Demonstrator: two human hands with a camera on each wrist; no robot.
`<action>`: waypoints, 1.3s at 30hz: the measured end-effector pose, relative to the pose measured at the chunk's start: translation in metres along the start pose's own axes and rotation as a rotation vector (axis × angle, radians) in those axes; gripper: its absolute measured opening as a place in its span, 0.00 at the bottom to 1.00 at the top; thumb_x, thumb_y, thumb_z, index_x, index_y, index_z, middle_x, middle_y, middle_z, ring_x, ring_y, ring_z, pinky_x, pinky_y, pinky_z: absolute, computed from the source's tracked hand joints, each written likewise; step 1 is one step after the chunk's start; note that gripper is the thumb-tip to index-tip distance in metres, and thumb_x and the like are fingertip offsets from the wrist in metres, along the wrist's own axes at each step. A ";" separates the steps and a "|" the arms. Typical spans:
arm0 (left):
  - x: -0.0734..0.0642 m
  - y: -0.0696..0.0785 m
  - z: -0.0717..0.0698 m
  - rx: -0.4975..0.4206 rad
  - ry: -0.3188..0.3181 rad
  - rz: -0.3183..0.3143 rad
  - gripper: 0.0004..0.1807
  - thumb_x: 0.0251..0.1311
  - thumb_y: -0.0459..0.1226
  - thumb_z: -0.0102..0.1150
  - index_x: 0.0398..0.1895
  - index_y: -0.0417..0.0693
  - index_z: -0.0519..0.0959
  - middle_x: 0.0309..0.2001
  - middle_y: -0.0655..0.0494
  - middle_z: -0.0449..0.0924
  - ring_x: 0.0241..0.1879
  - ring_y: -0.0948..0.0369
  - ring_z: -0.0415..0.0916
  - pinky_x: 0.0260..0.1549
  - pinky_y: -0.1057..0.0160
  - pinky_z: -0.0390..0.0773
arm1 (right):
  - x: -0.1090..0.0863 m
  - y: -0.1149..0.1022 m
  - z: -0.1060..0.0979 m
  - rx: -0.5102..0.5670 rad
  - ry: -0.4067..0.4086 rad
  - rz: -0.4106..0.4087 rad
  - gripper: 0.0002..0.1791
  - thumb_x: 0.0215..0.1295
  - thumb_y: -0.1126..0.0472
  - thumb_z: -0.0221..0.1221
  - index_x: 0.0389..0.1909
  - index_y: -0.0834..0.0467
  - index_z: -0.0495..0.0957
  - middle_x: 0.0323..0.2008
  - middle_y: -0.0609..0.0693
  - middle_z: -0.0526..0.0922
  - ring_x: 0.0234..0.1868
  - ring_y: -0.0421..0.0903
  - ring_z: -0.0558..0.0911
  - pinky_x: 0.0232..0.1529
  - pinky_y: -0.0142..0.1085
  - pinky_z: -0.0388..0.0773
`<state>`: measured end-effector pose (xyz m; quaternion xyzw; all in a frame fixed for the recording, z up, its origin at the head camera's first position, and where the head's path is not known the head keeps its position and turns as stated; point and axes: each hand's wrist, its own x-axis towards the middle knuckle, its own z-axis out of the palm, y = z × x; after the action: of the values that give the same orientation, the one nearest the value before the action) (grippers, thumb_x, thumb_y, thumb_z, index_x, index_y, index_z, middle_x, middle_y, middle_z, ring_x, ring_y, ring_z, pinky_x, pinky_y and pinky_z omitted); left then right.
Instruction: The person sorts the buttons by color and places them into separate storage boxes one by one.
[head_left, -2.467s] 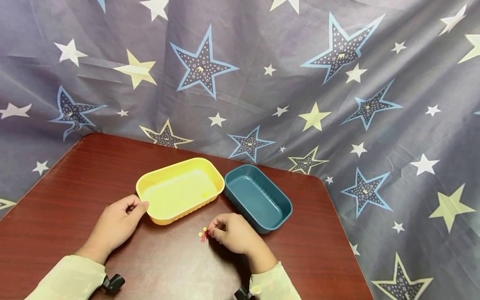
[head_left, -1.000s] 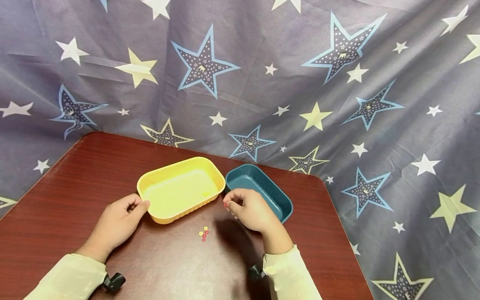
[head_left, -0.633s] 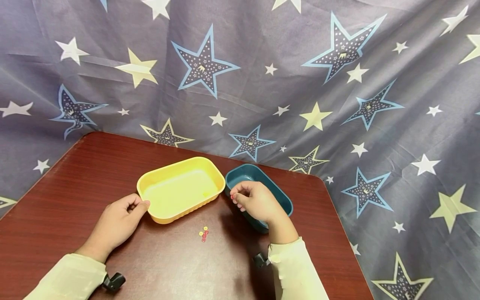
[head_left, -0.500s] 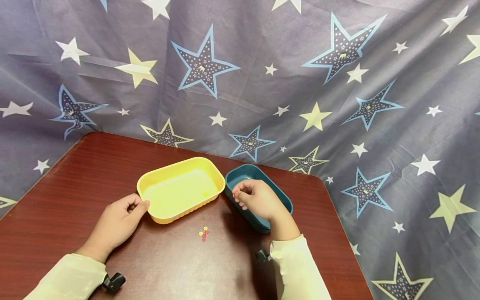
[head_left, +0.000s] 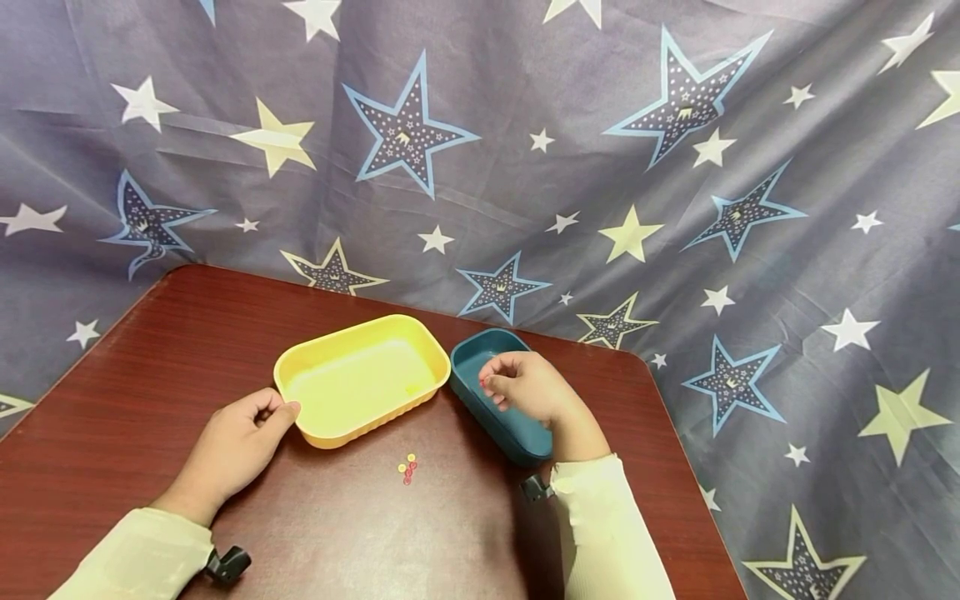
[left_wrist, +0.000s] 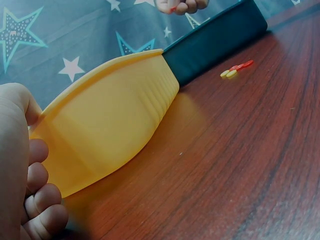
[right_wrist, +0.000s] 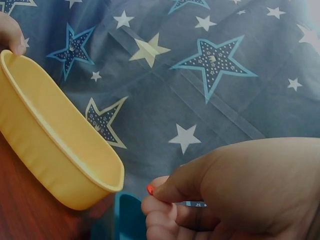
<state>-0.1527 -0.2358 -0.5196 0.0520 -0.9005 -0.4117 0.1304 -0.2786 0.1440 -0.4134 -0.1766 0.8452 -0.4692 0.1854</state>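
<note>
a grey-blue cloth (head_left: 536, 196) hangs in front of me, creased and rippling, printed with white stars (head_left: 434, 240), plain yellow ones and larger patterned stars (head_left: 405, 137) edged in blue or pale yellow. it drops behind the reddish-brown, wood-grained surface (head_left: 191, 333), whose far corners are rounded; a pale glare (head_left: 360, 537) whitens its nearer part.

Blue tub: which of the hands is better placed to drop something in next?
Likely the right hand: it pinches a red piece over the blue tub, while the left hand grips the yellow tub.
</note>
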 end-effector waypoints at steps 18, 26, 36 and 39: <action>0.000 -0.003 0.002 -0.001 0.002 0.004 0.18 0.57 0.62 0.47 0.22 0.63 0.68 0.14 0.57 0.62 0.16 0.61 0.60 0.16 0.63 0.59 | 0.015 0.019 -0.023 0.005 0.003 0.165 0.09 0.63 0.64 0.56 0.39 0.65 0.77 0.36 0.68 0.77 0.34 0.63 0.77 0.32 0.46 0.77; 0.000 -0.003 0.003 -0.004 0.001 -0.006 0.18 0.57 0.62 0.47 0.22 0.63 0.68 0.14 0.57 0.62 0.15 0.61 0.60 0.15 0.63 0.59 | 0.021 0.031 -0.026 0.006 -0.004 0.209 0.10 0.61 0.66 0.56 0.41 0.69 0.75 0.33 0.66 0.78 0.31 0.59 0.78 0.34 0.48 0.76; 0.002 -0.005 0.003 0.003 0.008 0.001 0.17 0.57 0.62 0.47 0.22 0.64 0.68 0.14 0.58 0.62 0.16 0.61 0.61 0.16 0.63 0.59 | 0.028 0.038 -0.028 0.010 -0.019 0.256 0.11 0.58 0.68 0.57 0.41 0.69 0.75 0.31 0.62 0.78 0.26 0.52 0.77 0.30 0.44 0.77; 0.002 -0.004 0.003 0.004 0.007 0.002 0.17 0.57 0.62 0.47 0.22 0.64 0.68 0.14 0.58 0.62 0.15 0.61 0.61 0.16 0.63 0.59 | 0.030 0.041 -0.028 0.008 -0.022 0.268 0.11 0.58 0.69 0.57 0.41 0.69 0.75 0.31 0.62 0.78 0.25 0.52 0.77 0.29 0.43 0.77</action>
<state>-0.1552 -0.2367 -0.5247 0.0528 -0.9008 -0.4096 0.1337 -0.3234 0.1708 -0.4397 -0.0666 0.8572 -0.4417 0.2561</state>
